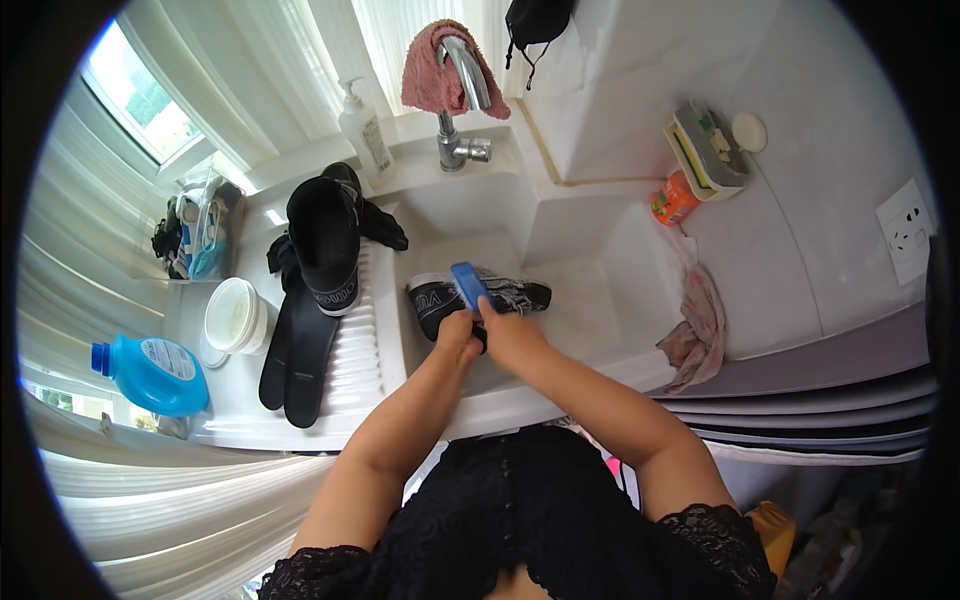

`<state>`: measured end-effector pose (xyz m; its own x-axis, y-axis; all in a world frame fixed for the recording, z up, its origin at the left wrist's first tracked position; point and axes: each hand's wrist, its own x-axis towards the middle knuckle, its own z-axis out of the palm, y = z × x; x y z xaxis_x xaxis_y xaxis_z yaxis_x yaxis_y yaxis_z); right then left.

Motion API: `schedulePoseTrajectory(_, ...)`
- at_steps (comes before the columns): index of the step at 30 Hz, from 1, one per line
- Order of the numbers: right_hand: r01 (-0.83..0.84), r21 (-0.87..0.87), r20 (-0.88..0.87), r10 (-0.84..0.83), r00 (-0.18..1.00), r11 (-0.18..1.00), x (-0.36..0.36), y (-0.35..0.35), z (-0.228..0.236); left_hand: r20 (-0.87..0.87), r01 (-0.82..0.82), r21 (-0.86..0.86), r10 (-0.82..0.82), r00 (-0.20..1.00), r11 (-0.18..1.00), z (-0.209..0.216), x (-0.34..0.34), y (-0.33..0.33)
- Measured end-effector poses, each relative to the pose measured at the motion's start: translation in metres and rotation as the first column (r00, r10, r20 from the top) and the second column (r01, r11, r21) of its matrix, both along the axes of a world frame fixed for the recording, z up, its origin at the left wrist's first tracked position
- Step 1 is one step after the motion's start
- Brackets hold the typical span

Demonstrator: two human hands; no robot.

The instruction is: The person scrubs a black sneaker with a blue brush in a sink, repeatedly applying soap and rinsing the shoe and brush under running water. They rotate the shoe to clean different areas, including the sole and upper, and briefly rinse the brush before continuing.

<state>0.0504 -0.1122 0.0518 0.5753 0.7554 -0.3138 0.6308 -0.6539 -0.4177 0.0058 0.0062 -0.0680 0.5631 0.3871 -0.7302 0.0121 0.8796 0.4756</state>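
Shoe: a black sneaker (480, 298) with white markings lies on its side in the white sink basin (590, 300), right under both hands.
Left hand: the left hand (456, 335) is clenched on the sneaker's near edge — pinning it in the basin.
Right hand: the right hand (510, 335) is wrapped around a blue brush (468, 285), whose head rises just above the knuckles and sits against the sneaker.
Left of the hands: a second black shoe (325, 245) rests on the ribbed drainboard (355, 340), with two dark insoles (298, 365) lying flat just below it.
Further left: a white tub (235, 315) and, nearer the counter's edge, a blue detergent bottle (150, 372) on its side.
Above the hands: a chrome tap (462, 95) with a pink cloth (432, 75) draped over it; a white pump bottle (365, 130) stands beside it.
Right of the hands: a pink rag (697, 330) hangs over the sink's rim — well apart from the sneaker; further up, an orange container (673, 200) and a sponge holder (708, 150).
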Motion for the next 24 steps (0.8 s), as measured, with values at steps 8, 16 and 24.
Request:
schedulePoseTrajectory(8, 0.098, 0.064, 0.016, -0.099, 0.995, 0.993, 0.018, 0.009, -0.025, 0.036, 0.001, -0.021, -0.001, 0.999, 1.0, -0.005, 0.009, -0.001)
schedulePoseTrajectory(16, 0.3, -0.275, 0.05, -0.298, 0.953, 0.913, 0.072, -0.07, -0.047, 0.047, -0.087, -0.141, 0.094, 0.994, 0.986, 0.003, 0.011, -0.007)
schedulePoseTrajectory(24, 0.185, -0.159, 0.005, -0.186, 0.982, 0.97, 0.047, -0.051, -0.018, 0.023, -0.118, -0.075, 0.12, 0.992, 0.99, 0.014, 0.006, -0.008)
